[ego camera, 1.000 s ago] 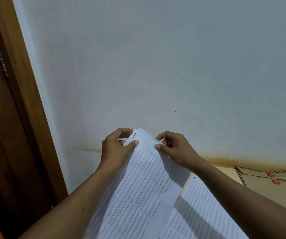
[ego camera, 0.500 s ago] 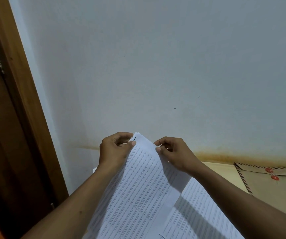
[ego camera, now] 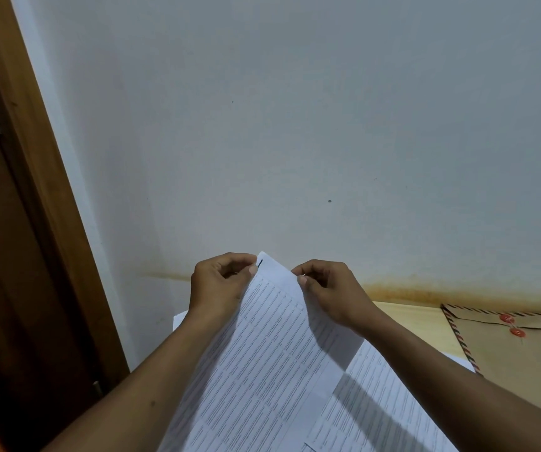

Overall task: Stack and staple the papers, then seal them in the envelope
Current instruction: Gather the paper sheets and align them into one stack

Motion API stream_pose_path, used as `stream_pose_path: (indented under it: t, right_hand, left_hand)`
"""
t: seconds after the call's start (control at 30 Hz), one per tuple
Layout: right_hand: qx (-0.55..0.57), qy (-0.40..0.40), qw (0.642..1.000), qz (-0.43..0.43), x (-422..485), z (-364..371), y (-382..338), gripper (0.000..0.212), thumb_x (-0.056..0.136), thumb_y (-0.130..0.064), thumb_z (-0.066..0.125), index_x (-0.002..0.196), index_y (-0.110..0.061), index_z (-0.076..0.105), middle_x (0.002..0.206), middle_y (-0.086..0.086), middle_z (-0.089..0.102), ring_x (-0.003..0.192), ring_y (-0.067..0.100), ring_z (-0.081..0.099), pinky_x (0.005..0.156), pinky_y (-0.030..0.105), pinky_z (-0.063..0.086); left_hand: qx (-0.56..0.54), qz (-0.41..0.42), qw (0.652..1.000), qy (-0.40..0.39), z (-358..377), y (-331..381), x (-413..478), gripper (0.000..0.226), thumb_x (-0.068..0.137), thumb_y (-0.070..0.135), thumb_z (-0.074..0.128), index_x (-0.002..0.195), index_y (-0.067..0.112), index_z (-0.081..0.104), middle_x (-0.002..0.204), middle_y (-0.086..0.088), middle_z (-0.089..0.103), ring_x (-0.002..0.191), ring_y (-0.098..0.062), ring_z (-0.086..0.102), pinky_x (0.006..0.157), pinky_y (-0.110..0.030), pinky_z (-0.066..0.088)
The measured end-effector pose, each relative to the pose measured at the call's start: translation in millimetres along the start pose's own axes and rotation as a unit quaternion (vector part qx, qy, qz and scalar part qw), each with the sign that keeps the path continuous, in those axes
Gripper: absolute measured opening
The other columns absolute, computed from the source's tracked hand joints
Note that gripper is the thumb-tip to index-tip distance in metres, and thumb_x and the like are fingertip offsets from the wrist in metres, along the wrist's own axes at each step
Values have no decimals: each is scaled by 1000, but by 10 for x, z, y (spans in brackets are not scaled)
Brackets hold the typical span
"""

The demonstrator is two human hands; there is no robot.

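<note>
Nearest me, a printed sheet (ego camera: 379,412) is lying flat on the table, partly under the raised bundle and not joined to it.

I am holding the papers (ego camera: 272,353) up off the table, with the top edge tilting away toward the wall. My left hand (ego camera: 217,285) is pinching the top left corner, thumb on the printed face and fingers curled behind. My right hand (ego camera: 327,291) is pinching the top edge just to the right in the same way. Near the left corner a short dark mark (ego camera: 260,263) is showing. It may be a staple, but it is too small to confirm. I cannot tell how many sheets are in the bundle.

Farther right, the envelope (ego camera: 516,360) is lying on the table (ego camera: 419,324), well apart from both hands. Its flap is lying closed and two red discs are showing. No stapler is appearing in view.

Judgement: I am working at the stack-and-staple step, squaring or checking the top corner. The flat sheet seems not yet included. The next move is calling for flush edges and a firm pinch so the sheets are not slipping before fastening. The envelope flap will need opening later.
</note>
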State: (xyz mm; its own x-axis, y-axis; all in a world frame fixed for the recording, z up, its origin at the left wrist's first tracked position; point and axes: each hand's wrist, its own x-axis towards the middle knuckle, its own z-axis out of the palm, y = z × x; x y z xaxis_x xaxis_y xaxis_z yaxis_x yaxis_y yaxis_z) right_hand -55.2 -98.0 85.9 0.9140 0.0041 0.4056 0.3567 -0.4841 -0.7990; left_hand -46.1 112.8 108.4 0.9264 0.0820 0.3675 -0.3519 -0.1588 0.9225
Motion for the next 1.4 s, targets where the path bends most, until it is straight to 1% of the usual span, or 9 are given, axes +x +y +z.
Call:
stream_pose_path:
  t: [0.17, 0.3, 0.43, 0.6, 0.9, 1.07, 1.2, 1.33, 1.4]
  right_hand:
    - [11, 33, 999, -9, 2, 49, -87, 7, 89, -31, 72, 85, -25, 74, 74, -1, 71, 61, 8, 59, 61, 24, 48]
    - [12, 50, 999, -13, 8, 75, -95, 7, 88, -24, 73, 81, -23, 72, 75, 7, 71, 63, 14, 58, 64, 32, 50]
    - [7, 34, 999, -17, -3, 66, -81, 5, 90, -21, 70, 86, -23, 72, 78, 3, 73, 74, 25, 67, 72, 41, 56]
    - [16, 40, 999, -15, -18, 63, -99, 7, 89, -21, 72, 93, -27, 72, 75, 7, 69, 62, 6, 56, 65, 24, 49]
    - [15, 64, 998, -24, -17, 93, -116, 5, 89, -23, 72, 90, -28, 73, 68, 10, 64, 60, 8, 53, 65, 24, 47]
    - [11, 66, 998, -22, -18, 96, -124, 3, 90, -24, 71, 90, -26, 73, 61, -5, 55, 55, 3, 47, 60, 16, 41]
    - [4, 73, 997, -30, -27, 97, -119, 3, 90, -24, 71, 90, -27, 73, 59, -7, 55, 53, 2, 46, 57, 12, 39]
    - [14, 74, 997, -33, -29, 101, -124, 3, 90, -24, 71, 91, -25, 74, 59, -8, 54, 53, 2, 46, 56, 12, 38]
    - [17, 66, 997, -31, -21, 103, -132, 5, 91, -22, 70, 92, -25, 74, 60, -8, 54, 54, 2, 46, 57, 12, 39]
  left_hand:
    - [17, 7, 1000, 0, 22, -14, -4, 16, 83, 13, 83, 94, 24, 81, 88, 6, 78, 82, -1, 72, 76, -16, 56]
    - [12, 8, 1000, -10, 34, -9, -21, 15, 81, 13, 85, 91, 24, 81, 89, 7, 80, 84, -5, 74, 80, -22, 58]
    - [11, 0, 1000, -14, 6, -11, -13, 15, 81, 13, 85, 92, 22, 82, 88, 7, 80, 84, -5, 75, 79, -22, 58]
    - [1, -10, 1000, -9, 21, -23, -26, 13, 85, 13, 82, 93, 23, 82, 88, 12, 80, 84, 0, 74, 80, -19, 56]
    - [14, 15, 1000, -6, 55, 9, -50, 22, 91, 12, 75, 87, 33, 78, 88, 19, 76, 83, 7, 71, 76, -12, 53]
    - [12, 18, 1000, -3, 63, -4, -48, 23, 91, 12, 75, 86, 34, 78, 89, 17, 78, 85, 1, 73, 78, -17, 57]
    - [18, 23, 999, -14, 53, -20, -45, 13, 91, 14, 75, 96, 25, 79, 94, 14, 77, 85, 10, 69, 69, -5, 51]
    - [26, 13, 999, -27, 20, -20, -38, 17, 88, 16, 80, 103, 24, 80, 93, 9, 77, 90, 4, 71, 78, -13, 52]
    - [28, 13, 999, -23, 16, -18, -37, 17, 88, 16, 79, 102, 25, 80, 93, 11, 77, 90, 6, 70, 76, -10, 51]
